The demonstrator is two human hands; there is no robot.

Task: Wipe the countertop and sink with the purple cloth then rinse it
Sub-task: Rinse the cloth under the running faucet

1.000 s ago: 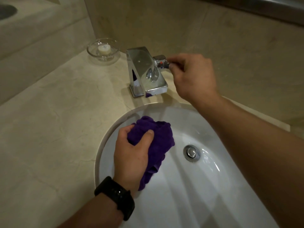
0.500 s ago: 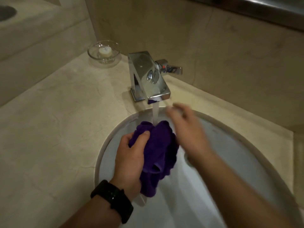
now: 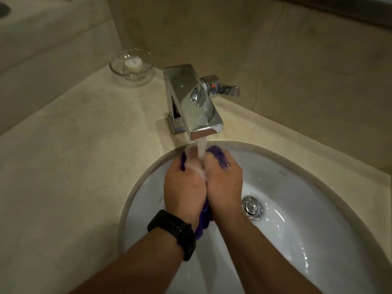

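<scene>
Both hands squeeze the purple cloth (image 3: 218,155) over the white sink (image 3: 297,187), under water running from the chrome faucet (image 3: 191,98). My left hand (image 3: 183,187), with a black watch on its wrist, grips the cloth's left side. My right hand (image 3: 224,181) grips its right side, pressed against the left hand. Most of the cloth is hidden between the hands; a purple end hangs below them. The stream lands where the two hands meet. The beige countertop (image 3: 74,155) surrounds the basin.
The faucet's side lever (image 3: 227,90) points right. A glass dish (image 3: 132,65) with a small white soap stands at the back left of the counter. The chrome drain plug (image 3: 252,206) sits right of my hands. A tiled wall rises behind.
My right hand left the faucet lever and came down onto the cloth. Water started running. My left hand raised the cloth under the stream, and both hands now grip it.
</scene>
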